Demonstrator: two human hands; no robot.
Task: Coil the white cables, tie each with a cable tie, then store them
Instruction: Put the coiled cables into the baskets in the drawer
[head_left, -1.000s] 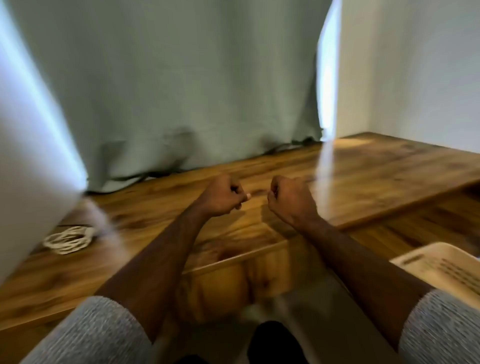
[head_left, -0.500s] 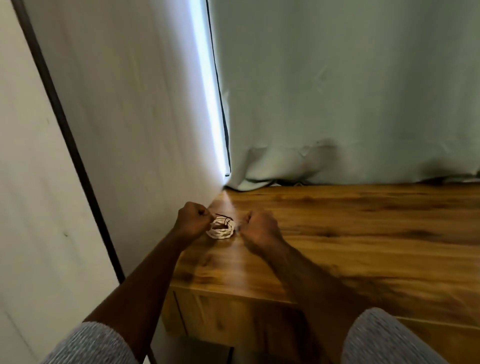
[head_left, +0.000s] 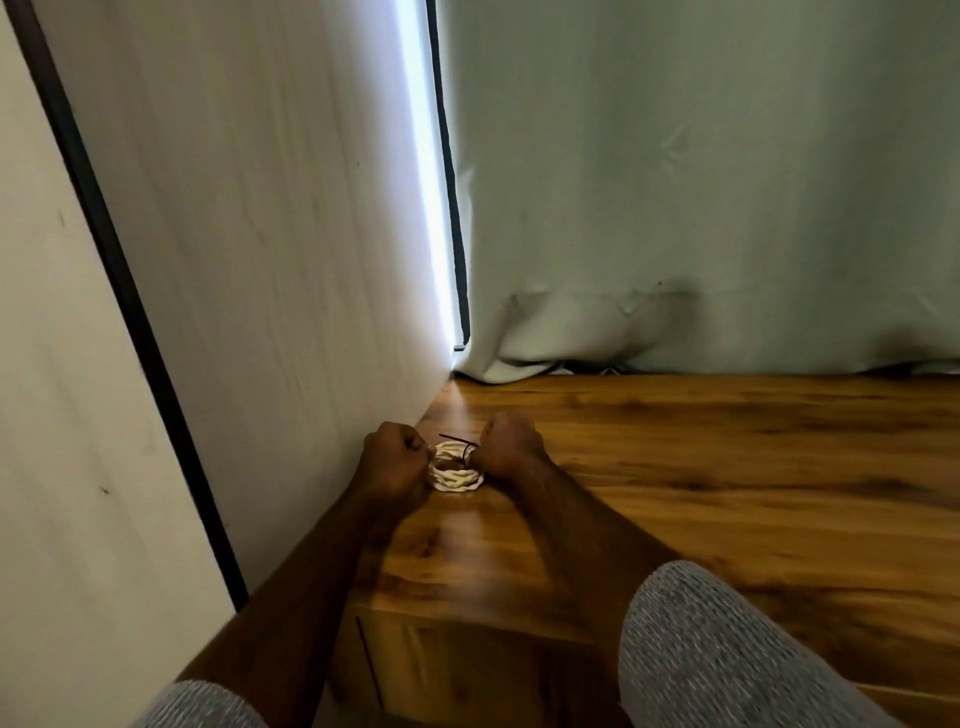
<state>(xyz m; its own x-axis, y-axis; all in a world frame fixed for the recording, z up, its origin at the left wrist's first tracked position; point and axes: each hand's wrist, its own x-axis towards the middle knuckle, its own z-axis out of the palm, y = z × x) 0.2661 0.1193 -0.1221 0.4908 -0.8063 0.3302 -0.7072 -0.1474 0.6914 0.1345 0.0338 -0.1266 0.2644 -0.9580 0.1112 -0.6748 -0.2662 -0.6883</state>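
White cable coil (head_left: 456, 474) lies between both hands' curled grips, left (head_left: 392, 464) and right (head_left: 511, 447), each touching it.

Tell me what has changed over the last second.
The view swung left to the coiled white cable, first seen off to the left. Both fists, empty and apart from it a second ago, came to it: left hand and right hand now flank it, apparently gripping the dark cable tie. The coil stays on the wooden top.

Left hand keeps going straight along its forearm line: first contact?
Probably the white wall: the left hand, by the coiled white cable, points up the wooden desk's wall-side edge. Depth unclear.
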